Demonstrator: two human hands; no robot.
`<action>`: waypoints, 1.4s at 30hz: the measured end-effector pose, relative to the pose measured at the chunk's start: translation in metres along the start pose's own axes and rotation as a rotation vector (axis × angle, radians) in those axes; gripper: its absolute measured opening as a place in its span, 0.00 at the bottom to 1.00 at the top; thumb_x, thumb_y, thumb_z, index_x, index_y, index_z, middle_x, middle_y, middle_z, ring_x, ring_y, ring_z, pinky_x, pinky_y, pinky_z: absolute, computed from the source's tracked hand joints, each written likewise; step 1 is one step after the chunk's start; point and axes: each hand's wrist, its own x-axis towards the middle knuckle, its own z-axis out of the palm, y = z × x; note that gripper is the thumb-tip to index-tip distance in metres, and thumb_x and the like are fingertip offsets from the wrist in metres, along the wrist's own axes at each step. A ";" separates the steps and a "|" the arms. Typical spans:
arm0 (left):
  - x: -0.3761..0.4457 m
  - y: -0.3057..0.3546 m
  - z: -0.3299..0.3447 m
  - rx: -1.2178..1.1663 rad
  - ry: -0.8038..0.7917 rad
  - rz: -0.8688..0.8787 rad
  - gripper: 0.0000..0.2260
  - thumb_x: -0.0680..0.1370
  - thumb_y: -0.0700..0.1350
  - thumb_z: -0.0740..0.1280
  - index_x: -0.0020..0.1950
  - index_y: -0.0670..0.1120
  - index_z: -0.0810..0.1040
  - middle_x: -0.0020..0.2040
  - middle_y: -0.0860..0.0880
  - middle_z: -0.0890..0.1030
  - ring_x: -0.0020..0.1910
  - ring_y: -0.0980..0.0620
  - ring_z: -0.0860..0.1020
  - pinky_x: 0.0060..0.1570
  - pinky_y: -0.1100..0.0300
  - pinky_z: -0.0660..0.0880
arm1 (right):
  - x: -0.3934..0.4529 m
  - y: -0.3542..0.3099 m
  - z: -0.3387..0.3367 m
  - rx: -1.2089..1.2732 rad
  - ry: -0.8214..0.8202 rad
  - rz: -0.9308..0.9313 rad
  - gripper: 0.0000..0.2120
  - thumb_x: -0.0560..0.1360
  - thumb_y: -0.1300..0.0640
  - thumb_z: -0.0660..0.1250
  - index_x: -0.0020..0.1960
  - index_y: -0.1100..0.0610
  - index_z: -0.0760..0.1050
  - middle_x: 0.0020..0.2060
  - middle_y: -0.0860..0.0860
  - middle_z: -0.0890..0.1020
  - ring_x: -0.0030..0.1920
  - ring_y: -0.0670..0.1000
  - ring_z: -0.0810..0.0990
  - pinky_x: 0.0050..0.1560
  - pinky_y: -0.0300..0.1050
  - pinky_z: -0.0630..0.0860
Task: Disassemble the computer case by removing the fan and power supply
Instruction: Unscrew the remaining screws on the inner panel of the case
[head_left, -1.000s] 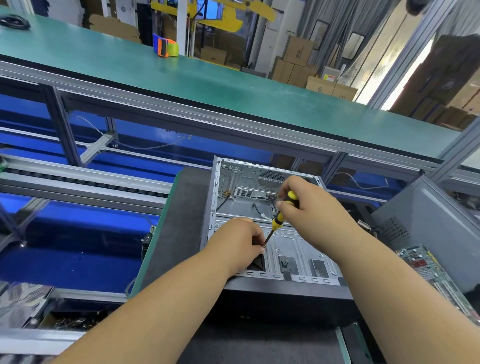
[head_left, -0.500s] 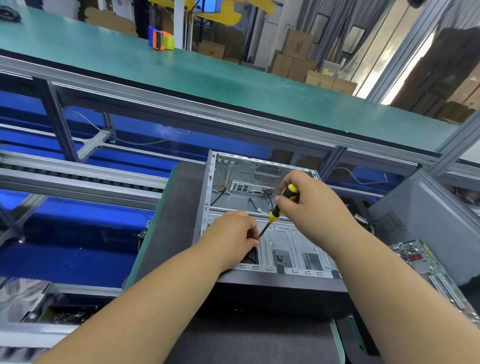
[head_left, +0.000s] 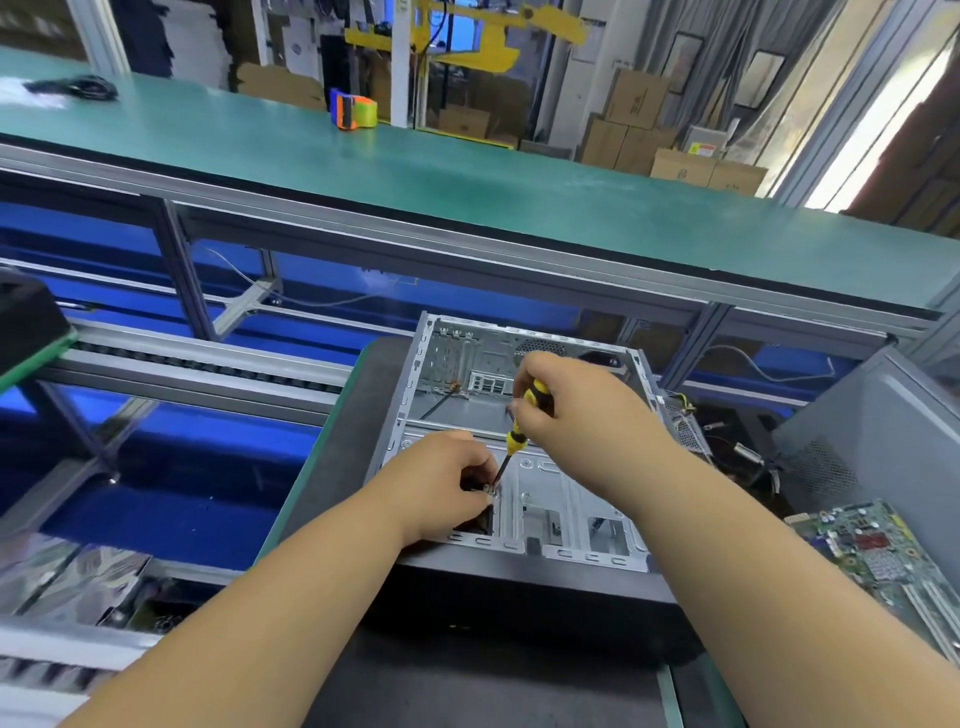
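**Screwdriver on a fastener inside a mostly stripped case**

The computer case lies open on its side at the lower centre of the frame, resting on a dark mat on the desk. Its interior looks largely bare: the metal floor, the rear port cut-out and a loose cable or two are visible, and no motherboard sits inside. A green circuit board lies apart at the lower right of the frame, beside a grey panel.

The right hand is clamped around the yellow-and-black screwdriver, whose shaft slants down and left to a small silvery fastener near the case's front bay. The left hand has its fingers curled together at that same spot, apparently pinching or steadying the small part at the tool's tip; exactly what it grips is hidden by the fingers.

As a judgement, the job is well advanced but unfinished. No fan can be made out in the case. At the case's upper right corner there is a dark shape that may be the power supply, with wires trailing outside, but it is too obscured to confirm. The step in hand seems to be loosening one remaining screw, after which whatever it holds would need lifting out.
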 end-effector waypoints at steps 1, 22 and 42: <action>0.000 0.001 0.000 0.000 0.005 -0.006 0.06 0.72 0.46 0.70 0.47 0.54 0.81 0.48 0.56 0.77 0.49 0.57 0.76 0.54 0.57 0.75 | 0.001 0.001 -0.001 0.013 -0.006 -0.005 0.03 0.77 0.53 0.63 0.50 0.50 0.72 0.42 0.46 0.77 0.41 0.50 0.74 0.38 0.46 0.70; 0.001 0.007 0.001 -0.110 0.087 -0.046 0.07 0.71 0.44 0.76 0.38 0.56 0.83 0.43 0.57 0.81 0.45 0.61 0.78 0.52 0.61 0.75 | 0.005 0.009 0.003 0.065 -0.041 -0.145 0.12 0.79 0.48 0.64 0.59 0.52 0.71 0.52 0.49 0.74 0.48 0.52 0.75 0.42 0.45 0.67; -0.002 0.004 0.000 -0.141 0.227 -0.088 0.05 0.78 0.46 0.69 0.46 0.56 0.77 0.43 0.59 0.80 0.44 0.59 0.76 0.43 0.67 0.71 | 0.010 0.031 0.007 0.363 0.182 0.111 0.05 0.79 0.58 0.65 0.51 0.48 0.73 0.40 0.45 0.78 0.37 0.44 0.76 0.37 0.44 0.72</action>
